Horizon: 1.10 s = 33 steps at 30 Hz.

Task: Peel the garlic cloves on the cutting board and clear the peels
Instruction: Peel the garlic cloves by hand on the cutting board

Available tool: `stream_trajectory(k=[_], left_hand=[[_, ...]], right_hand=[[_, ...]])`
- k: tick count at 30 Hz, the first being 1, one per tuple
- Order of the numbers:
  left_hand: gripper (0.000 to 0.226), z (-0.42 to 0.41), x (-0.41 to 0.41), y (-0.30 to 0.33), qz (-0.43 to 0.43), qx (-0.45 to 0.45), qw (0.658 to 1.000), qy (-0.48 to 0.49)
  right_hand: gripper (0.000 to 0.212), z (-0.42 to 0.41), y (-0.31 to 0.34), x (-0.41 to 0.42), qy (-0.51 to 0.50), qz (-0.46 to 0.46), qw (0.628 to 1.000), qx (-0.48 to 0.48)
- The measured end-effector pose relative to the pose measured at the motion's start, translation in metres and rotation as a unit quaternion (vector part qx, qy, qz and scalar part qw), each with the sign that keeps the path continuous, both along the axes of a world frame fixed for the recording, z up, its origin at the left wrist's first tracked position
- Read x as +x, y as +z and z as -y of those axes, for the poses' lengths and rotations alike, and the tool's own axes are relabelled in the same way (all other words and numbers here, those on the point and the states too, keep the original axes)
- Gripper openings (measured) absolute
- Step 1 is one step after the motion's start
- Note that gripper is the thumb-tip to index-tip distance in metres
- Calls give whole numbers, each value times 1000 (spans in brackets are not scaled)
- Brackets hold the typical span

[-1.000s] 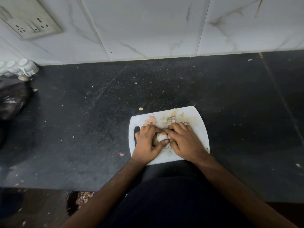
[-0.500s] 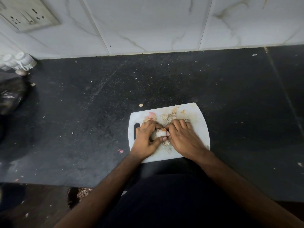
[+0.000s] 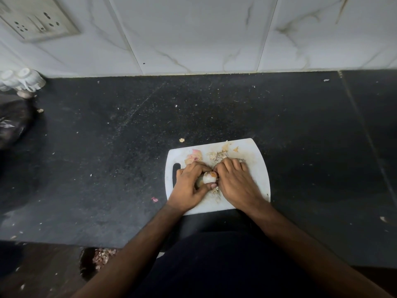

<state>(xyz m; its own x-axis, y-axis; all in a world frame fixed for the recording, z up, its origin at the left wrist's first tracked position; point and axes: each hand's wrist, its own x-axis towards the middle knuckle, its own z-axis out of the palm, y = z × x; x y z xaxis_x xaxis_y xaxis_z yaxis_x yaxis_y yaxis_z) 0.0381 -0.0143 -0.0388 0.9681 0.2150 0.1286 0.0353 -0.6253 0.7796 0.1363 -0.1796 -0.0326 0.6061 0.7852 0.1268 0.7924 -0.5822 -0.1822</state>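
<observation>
The left hand (image 3: 189,186) is curled round a pale garlic clove (image 3: 209,178), thumb under it and fingers over it, holding it just above the middle of the board (image 3: 255,168). The right hand (image 3: 234,181) meets it from the right with fingers bent; its fingertips (image 3: 217,168) sit at the clove's upper end, apparently pinching skin, though the exact contact is hidden.

Step in hand: peeling, judged from the skin still showing on the clove. The next move calls for a firm hold by the left hand while the right pulls the skin away from the clove.

Loose peels (image 3: 216,157) lie on the board's upper part, and more below the hands. The white board rests on the dark table (image 3: 107,147), lower centre of the frame. Stray flecks lie on the table. Clearing the peels is not yet done.
</observation>
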Motion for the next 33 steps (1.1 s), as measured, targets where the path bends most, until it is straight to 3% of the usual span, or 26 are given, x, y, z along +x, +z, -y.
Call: stream_trajectory(k=[4,10,18,23,33], left_hand=[[39,2,0,4,11,-5,1000,8],[42,6,-4,8,8,10,999,38],[36,5,-6,3,41,104,994,-10],[34,3,-4,1,33,80,996,-13],[27,3,-3,6,50,55,997,0]], right_hand=[[31,5,2,4,-12,-100,992,83],[29,14,-1,7,9,-167,961,219],[28,16,-5,11,37,-143,958,245],[37,17,-3,9,55,-122,967,218],[19,18,0,9,37,-67,971,228]])
